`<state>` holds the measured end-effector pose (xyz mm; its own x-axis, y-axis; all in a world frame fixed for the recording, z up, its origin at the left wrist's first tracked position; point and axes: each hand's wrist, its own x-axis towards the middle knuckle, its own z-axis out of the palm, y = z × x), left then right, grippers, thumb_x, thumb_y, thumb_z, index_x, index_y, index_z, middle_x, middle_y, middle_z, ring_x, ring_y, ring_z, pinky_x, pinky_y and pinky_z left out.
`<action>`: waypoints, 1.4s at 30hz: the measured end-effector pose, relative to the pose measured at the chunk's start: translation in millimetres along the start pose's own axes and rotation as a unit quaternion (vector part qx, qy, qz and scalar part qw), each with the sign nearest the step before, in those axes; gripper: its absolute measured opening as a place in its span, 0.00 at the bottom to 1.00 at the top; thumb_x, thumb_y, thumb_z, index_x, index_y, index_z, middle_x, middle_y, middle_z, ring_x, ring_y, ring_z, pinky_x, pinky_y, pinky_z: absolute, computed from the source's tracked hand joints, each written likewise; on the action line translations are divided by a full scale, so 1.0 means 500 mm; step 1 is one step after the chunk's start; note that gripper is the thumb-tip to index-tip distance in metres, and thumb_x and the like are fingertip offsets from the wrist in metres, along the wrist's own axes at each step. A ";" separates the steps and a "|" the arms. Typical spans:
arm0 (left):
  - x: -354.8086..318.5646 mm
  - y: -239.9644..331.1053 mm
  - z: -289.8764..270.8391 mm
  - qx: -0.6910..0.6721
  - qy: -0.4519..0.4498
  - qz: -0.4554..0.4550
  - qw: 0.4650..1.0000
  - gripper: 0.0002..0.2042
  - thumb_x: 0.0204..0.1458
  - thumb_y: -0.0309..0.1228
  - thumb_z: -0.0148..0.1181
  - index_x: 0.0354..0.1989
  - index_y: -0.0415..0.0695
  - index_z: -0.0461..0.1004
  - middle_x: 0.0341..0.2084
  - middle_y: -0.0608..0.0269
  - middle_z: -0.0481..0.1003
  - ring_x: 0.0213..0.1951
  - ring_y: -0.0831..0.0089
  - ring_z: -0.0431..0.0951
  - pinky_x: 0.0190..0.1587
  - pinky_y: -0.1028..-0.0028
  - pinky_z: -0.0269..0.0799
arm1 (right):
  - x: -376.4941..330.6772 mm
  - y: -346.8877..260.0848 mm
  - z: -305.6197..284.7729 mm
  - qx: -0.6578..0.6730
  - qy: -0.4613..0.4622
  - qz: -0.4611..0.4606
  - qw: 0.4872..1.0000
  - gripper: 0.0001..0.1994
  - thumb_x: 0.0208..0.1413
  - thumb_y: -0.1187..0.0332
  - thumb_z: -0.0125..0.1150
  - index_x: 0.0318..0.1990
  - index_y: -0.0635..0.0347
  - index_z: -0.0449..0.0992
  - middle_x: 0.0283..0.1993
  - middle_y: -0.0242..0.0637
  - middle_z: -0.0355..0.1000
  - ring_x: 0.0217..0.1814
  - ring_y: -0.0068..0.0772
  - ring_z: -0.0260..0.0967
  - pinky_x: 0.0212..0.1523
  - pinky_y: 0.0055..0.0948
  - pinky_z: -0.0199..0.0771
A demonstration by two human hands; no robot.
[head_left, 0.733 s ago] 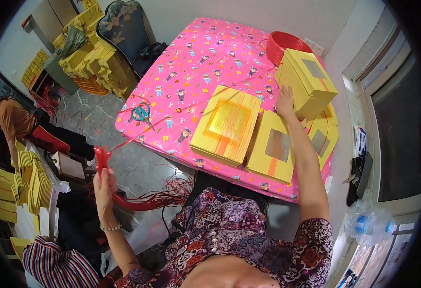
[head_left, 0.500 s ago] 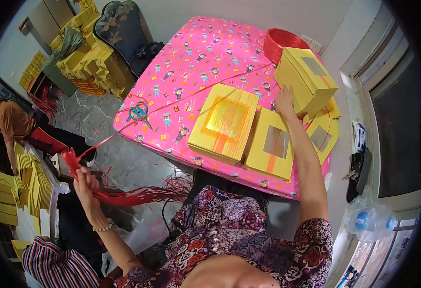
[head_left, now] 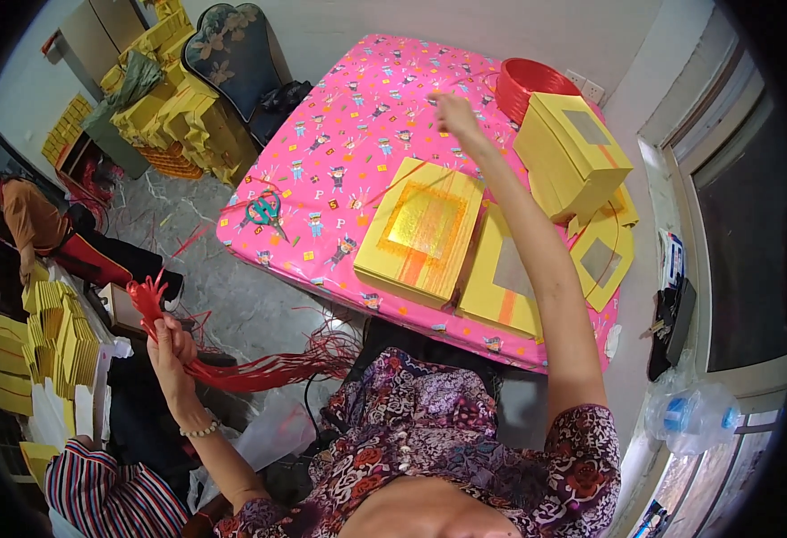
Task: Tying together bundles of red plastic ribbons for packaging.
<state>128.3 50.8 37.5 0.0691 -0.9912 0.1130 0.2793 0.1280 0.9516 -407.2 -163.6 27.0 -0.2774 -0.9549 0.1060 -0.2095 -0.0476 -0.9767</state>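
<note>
Left hand (head_left: 171, 345) is clamped round a bunch of red strings (head_left: 241, 368), running sideways off the tabletop (head_left: 339, 134). Right hand (head_left: 452, 112) pinches one string (head_left: 393, 184) above the yellow boxes (head_left: 420, 229).

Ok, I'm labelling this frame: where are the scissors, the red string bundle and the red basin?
scissors (head_left: 266, 212), head view, on the handles.
red string bundle (head_left: 232, 375), head view, mid-bundle below the left hand.
red basin (head_left: 523, 85), head view, on its rim.
</note>
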 end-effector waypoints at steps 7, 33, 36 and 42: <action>-0.025 -0.003 0.043 0.046 -0.054 -0.034 0.997 0.12 0.63 0.39 0.46 0.33 0.45 0.66 0.13 0.79 0.53 0.14 0.88 0.49 0.17 0.81 0.42 | -0.161 -0.146 0.189 -0.589 -0.169 -0.072 0.787 0.20 0.60 0.56 0.46 0.41 0.65 0.75 0.36 0.50 0.72 0.39 0.48 0.73 0.38 0.46 0.73; -0.025 -0.107 0.228 0.131 -0.078 0.041 0.987 0.14 0.65 0.39 0.39 0.36 0.41 0.65 0.16 0.78 0.55 0.18 0.87 0.54 0.20 0.83 0.50 | -0.480 -0.130 0.401 0.072 -0.268 -0.240 0.930 0.08 0.58 0.69 0.50 0.35 0.65 0.69 0.34 0.42 0.62 0.39 0.41 0.63 0.39 0.37 0.64; -0.022 -0.120 0.228 0.112 -0.105 0.010 0.988 0.15 0.65 0.42 0.38 0.35 0.44 0.66 0.18 0.76 0.60 0.20 0.87 0.57 0.21 0.83 0.52 | -0.494 -0.128 0.408 -0.016 -0.156 -0.346 0.925 0.06 0.55 0.71 0.52 0.36 0.66 0.68 0.36 0.44 0.62 0.40 0.44 0.63 0.38 0.37 0.65; -0.015 -0.138 0.250 0.093 -0.019 0.056 0.994 0.15 0.65 0.40 0.41 0.39 0.42 0.69 0.24 0.73 0.68 0.26 0.86 0.64 0.28 0.84 0.58 | -0.511 -0.115 0.414 -0.064 -0.093 -0.345 0.932 0.14 0.54 0.69 0.55 0.45 0.66 0.65 0.41 0.47 0.64 0.46 0.50 0.64 0.45 0.41 0.66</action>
<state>-11.3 44.8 6.6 0.0534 -0.9721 0.2286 0.0896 0.2327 0.9684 -130.3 22.4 17.6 0.1295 -0.7447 0.6547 -0.3921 -0.6449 -0.6560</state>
